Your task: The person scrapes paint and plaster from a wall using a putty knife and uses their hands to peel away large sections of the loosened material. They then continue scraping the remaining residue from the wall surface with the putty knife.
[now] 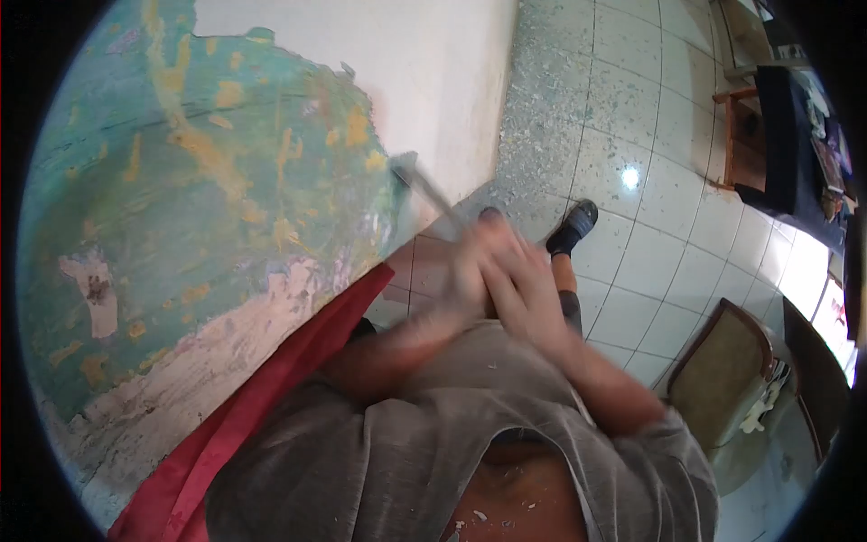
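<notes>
A scraper (426, 187) with a long metal shaft reaches from my hands to the wall. Its blade touches the edge between the green, patchy old paint (298, 172) and the white paint (433, 72). Slightly blurred, my left hand (468, 271) is closed around the scraper's handle. My right hand (524, 280) is wrapped over the handle end and presses against my left hand. Most of the handle is hidden by my fingers.
Paint flakes (542, 99) litter the tiled floor (623, 271) along the wall. Red cloth (271, 388) hangs at the lower left. A brown armchair (722, 370) stands at the right, and a dark-covered table (786, 144) at the upper right. My shoe (574, 226) is beyond my hands.
</notes>
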A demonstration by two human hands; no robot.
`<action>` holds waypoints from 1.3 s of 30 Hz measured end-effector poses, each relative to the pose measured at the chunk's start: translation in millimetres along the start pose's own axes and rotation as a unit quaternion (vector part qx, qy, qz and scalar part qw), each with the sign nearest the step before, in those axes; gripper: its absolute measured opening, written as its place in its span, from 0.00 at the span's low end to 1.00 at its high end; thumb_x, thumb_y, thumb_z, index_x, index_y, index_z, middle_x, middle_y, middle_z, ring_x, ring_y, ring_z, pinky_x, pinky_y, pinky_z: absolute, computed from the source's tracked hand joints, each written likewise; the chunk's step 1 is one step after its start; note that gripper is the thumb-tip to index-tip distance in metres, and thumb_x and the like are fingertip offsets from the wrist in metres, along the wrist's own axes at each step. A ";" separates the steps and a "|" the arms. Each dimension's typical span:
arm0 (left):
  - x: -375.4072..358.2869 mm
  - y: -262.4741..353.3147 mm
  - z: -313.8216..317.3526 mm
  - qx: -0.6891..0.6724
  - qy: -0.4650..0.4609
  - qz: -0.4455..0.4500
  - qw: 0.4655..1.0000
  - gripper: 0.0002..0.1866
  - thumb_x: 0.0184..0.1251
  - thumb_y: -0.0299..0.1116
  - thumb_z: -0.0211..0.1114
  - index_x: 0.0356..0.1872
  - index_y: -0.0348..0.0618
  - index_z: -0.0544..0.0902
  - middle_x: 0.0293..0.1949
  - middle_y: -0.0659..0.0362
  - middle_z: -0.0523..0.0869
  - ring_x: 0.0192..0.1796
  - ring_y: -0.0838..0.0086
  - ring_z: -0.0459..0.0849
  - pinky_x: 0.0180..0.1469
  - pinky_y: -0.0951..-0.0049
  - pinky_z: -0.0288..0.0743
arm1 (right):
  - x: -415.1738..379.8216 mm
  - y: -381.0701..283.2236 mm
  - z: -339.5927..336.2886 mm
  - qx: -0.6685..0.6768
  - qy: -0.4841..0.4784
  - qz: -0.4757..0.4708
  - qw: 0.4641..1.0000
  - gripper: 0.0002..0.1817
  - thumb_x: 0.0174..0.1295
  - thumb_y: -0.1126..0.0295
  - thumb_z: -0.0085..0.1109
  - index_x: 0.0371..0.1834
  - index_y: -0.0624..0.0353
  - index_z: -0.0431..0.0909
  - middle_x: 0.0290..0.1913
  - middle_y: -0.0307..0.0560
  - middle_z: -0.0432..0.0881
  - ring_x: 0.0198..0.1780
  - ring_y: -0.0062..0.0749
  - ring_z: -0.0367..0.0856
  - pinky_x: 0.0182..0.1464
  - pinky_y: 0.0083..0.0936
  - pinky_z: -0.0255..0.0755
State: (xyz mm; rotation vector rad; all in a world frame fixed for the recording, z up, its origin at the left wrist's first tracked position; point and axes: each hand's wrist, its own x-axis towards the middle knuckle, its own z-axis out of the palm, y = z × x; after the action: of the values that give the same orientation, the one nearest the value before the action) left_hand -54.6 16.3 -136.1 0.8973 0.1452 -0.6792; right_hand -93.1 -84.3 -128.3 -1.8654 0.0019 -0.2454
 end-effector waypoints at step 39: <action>40.7 44.5 6.4 0.039 -0.024 -0.026 0.999 0.18 0.70 0.43 0.51 0.25 0.40 0.74 0.25 0.49 0.80 0.36 0.59 0.82 0.46 0.59 0.76 | 39.5 -8.5 1.7 0.078 -0.045 0.097 0.991 0.11 0.66 0.70 0.55 0.46 0.65 0.80 0.38 0.63 0.80 0.42 0.59 0.79 0.44 0.43 0.73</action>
State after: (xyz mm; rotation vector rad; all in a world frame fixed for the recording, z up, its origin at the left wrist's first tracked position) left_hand 3.1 11.0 -118.0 0.9528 0.1001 -0.7588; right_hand -55.3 -85.0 -114.2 -1.7047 0.0984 -0.0255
